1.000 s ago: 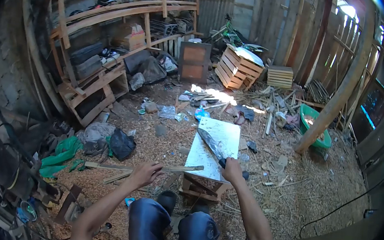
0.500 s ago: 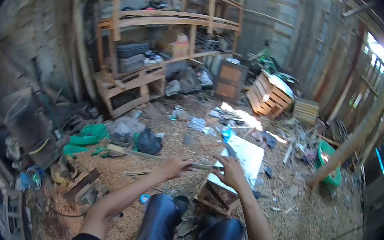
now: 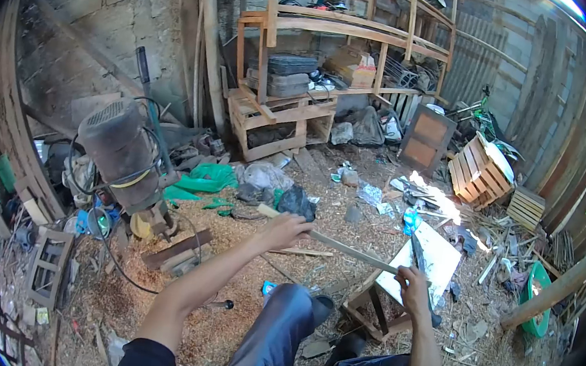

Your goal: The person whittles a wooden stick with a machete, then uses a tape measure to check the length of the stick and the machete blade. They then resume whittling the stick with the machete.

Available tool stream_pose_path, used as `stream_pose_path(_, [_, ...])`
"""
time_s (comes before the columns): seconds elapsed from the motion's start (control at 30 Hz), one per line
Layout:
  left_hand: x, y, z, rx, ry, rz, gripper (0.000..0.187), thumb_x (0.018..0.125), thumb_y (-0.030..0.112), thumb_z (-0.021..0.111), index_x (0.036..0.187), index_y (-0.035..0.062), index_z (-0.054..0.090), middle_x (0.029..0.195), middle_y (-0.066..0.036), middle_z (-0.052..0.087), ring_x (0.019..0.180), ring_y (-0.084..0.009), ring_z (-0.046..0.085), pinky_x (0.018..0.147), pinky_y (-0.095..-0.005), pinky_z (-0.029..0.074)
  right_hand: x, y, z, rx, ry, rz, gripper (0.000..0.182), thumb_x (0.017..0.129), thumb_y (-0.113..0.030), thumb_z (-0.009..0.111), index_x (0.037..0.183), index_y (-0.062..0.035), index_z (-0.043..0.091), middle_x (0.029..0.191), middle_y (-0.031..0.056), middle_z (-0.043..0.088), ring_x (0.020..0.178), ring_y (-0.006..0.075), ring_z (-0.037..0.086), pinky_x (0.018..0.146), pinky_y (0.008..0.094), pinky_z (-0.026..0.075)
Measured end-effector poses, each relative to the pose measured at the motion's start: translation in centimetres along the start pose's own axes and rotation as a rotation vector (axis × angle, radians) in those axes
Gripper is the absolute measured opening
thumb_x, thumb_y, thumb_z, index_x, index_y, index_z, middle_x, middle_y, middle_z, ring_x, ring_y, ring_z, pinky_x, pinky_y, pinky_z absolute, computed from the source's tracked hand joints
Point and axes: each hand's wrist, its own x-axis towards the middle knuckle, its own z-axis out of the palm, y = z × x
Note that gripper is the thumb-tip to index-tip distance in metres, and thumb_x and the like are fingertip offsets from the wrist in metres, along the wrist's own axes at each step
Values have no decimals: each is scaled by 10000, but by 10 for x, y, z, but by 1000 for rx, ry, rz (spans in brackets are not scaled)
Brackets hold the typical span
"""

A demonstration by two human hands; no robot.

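Observation:
A thin wooden strip (image 3: 347,247) spans the space between my hands, in front of my knees. Near its left end, my left hand (image 3: 285,233) is closed around it, with a short pale tip sticking out beyond. My right hand (image 3: 412,288) pinches the strip close to its other end, above the near edge of a low stool with a white top (image 3: 441,250). A dark, long tool (image 3: 416,254) lies on that top just past my right hand; its kind is unclear. The strip slants down from left to right.
To the left stands a large motor-like machine (image 3: 118,143) with a cable (image 3: 116,264) trailing over the shavings. Green cloth (image 3: 200,179) and a black bag (image 3: 296,203) lie ahead. Wooden shelving (image 3: 323,30), a slatted crate (image 3: 480,173) and a green basin (image 3: 536,301) stand farther off.
The view has swung left, so the room sits farther right in it. Both hands still hold the strip, which now slants down to the right rather than lying nearly level.

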Motion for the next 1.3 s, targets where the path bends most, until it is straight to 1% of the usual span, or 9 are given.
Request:
stream_pose_path(0.1, [-24,-8,-1,-2,2,-47,233,832,229,606,998,67,591,856,-87,550,822,-285,574,697,-398,450,8,-7,15,-18,-57,-78,211,792,-69,643,997,-44,599,846,144,595,804,334,568,711,414,444])
stream_pose_path(0.17, [-36,-13,-3,-18,13,-69,240,824,198,613,1020,61,588,872,-96,544,839,-294,562,716,-399,447,14,-26,20,4,-84,-3,238,787,-85,638,1006,-53,550,858,111,611,842,320,572,759,420,418])
stream_pose_path(0.37, [-62,-30,-2,-31,5,-130,286,802,116,616,1077,55,569,978,-116,568,926,-309,546,788,-397,447,37,-34,58,6,-134,-61,204,771,-45,622,945,-51,517,941,158,527,910,348,526,759,422,419])
stream_pose_path(0.4, [-65,-32,-2,-38,-17,-131,287,787,70,606,1071,49,567,1010,-114,569,946,-310,544,798,-404,448,40,-40,63,39,-76,-105,193,753,-9,624,916,-43,526,890,158,513,847,366,520,732,435,422])
stream_pose_path(0.5, [-76,-41,20,-37,0,-127,289,769,15,580,1056,41,567,1012,-115,560,950,-314,541,802,-410,447,42,-46,95,-184,66,-79,209,742,36,586,931,-20,518,904,158,512,903,354,505,775,444,405])
stream_pose_path(0.53, [-79,-43,28,-71,-17,-175,292,762,-1,572,1051,38,565,1014,-116,557,954,-317,540,803,-411,447,40,-48,105,-264,19,-29,140,792,-43,519,929,-12,525,924,147,512,937,328,498,864,447,362])
stream_pose_path(0.77, [-101,-61,85,-190,-37,-356,309,742,-29,569,1043,42,574,989,-121,551,959,-324,537,806,-413,449,52,-38,157,-631,-264,-225,248,765,-86,530,1007,-34,537,966,134,517,988,282,487,902,410,356])
stream_pose_path(1.03, [-129,-124,143,2,-121,-486,290,740,10,598,1025,63,601,979,-110,565,977,-309,529,819,-421,457,88,-7,262,-573,-467,-110,324,749,-112,578,1065,-46,547,1052,156,501,1059,295,471,899,394,389])
stream_pose_path(1.3, [-137,-153,197,142,-386,-612,300,715,37,615,1013,63,591,1025,-96,569,1045,-277,514,850,-411,457,87,26,370,-533,-604,149,253,850,-144,516,1082,-47,541,1124,134,486,1108,279,466,878,371,451])
